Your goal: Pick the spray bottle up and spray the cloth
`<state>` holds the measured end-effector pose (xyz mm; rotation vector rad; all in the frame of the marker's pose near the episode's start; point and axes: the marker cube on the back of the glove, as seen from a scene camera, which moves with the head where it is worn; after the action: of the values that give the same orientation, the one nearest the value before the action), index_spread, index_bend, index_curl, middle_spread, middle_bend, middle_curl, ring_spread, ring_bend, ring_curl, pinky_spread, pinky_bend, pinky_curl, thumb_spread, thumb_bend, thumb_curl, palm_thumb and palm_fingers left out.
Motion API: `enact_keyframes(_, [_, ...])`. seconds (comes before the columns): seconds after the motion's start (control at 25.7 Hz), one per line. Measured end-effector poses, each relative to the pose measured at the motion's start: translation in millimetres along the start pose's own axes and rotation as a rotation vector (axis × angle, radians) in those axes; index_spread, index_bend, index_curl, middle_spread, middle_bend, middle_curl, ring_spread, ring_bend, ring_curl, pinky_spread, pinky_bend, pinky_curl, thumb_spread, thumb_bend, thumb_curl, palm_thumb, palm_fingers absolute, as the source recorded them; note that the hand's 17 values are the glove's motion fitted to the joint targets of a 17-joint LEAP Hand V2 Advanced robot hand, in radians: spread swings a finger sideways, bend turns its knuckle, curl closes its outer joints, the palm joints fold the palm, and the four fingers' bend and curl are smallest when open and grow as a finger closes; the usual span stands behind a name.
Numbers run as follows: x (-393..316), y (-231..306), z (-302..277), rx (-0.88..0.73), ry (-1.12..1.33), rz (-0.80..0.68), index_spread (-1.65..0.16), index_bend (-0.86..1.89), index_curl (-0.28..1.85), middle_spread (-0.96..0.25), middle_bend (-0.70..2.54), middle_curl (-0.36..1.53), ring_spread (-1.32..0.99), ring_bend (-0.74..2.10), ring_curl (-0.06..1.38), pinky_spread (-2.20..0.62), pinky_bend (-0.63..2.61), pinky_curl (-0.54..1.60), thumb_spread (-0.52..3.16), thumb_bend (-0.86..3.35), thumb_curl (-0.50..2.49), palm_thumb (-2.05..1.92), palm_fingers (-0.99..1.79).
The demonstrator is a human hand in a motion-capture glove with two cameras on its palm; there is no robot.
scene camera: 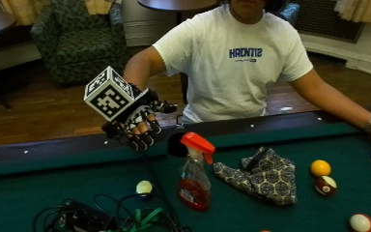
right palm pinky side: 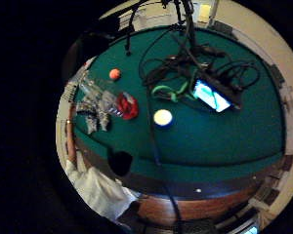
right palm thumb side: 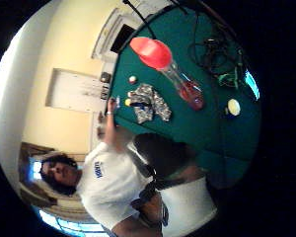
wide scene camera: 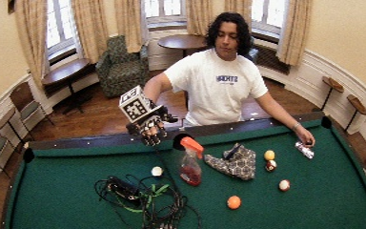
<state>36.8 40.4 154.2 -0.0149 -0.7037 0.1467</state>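
Above the table point(scene camera: 57, 179), right hand point(scene camera: 137, 126) hangs, fingers point(scene camera: 140, 141) loosely curled, empty; a careless reach would likely topple the upright spray bottle point(scene camera: 193, 176).

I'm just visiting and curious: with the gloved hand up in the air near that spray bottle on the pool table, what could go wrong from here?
1. The spray bottle is tall and narrow; a clumsy reach by the gloved right hand might tip it onto the felt.
2. The cables lie close to the bottle, so stray spray could wet them.
3. The cloth lies beside the billiard balls; a poorly aimed spray could hit them or the felt instead.
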Motion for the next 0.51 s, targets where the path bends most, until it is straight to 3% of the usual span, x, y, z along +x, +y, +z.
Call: enact_keyframes(0.51, [11.1, -20.2, 68.6, -0.019, -0.364, 0.032, -0.40, 0.12, 0.23, -0.11, 0.21, 0.30, -0.11, 0.39, 0.29, 0.13, 0.45, 0.33, 0.97, 0.00, 0.32, 0.50, 0.37])
